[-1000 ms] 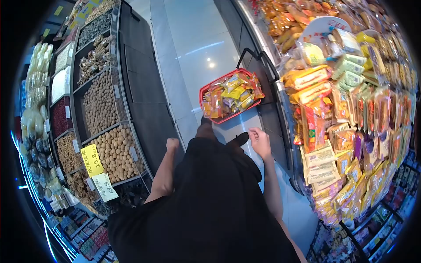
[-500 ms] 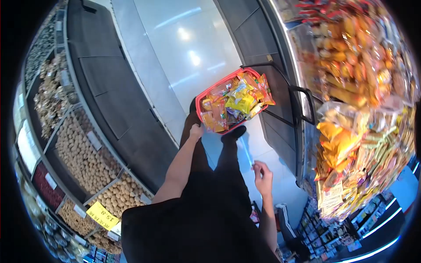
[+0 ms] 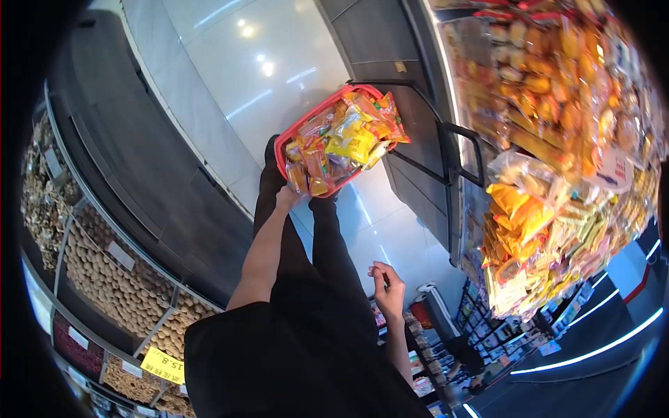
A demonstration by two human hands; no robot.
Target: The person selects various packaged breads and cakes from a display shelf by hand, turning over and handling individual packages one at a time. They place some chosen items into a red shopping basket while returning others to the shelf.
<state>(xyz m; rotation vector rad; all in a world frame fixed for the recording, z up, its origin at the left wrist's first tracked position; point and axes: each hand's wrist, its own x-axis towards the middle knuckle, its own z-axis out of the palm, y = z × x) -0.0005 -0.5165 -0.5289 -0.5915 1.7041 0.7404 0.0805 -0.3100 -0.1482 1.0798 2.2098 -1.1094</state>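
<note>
A red basket (image 3: 281, 150) filled with packaged snacks, a yellow packet (image 3: 353, 143) on top, sits low in front of me, its black handle (image 3: 481, 161) tilted out to the right. At the basket's near left edge is my left hand (image 3: 288, 198); its fingers are bent against the rim and partly hidden. My right hand (image 3: 387, 284) hangs free to the lower right of the basket, with fingers curled and the thumb close to them; nothing shows in it.
Bins of walnuts (image 3: 104, 268) and dried goods line the left, with a yellow price sign (image 3: 164, 365). Heaped packaged snacks (image 3: 543, 209) stand on the right above a dark cabinet (image 3: 425, 202). A person (image 3: 465, 359) is at the lower right, near shelves.
The view has shifted, so the basket and both hands appear further left. My left hand is nearer the basket's rim. The walnut bins have moved lower left in view.
</note>
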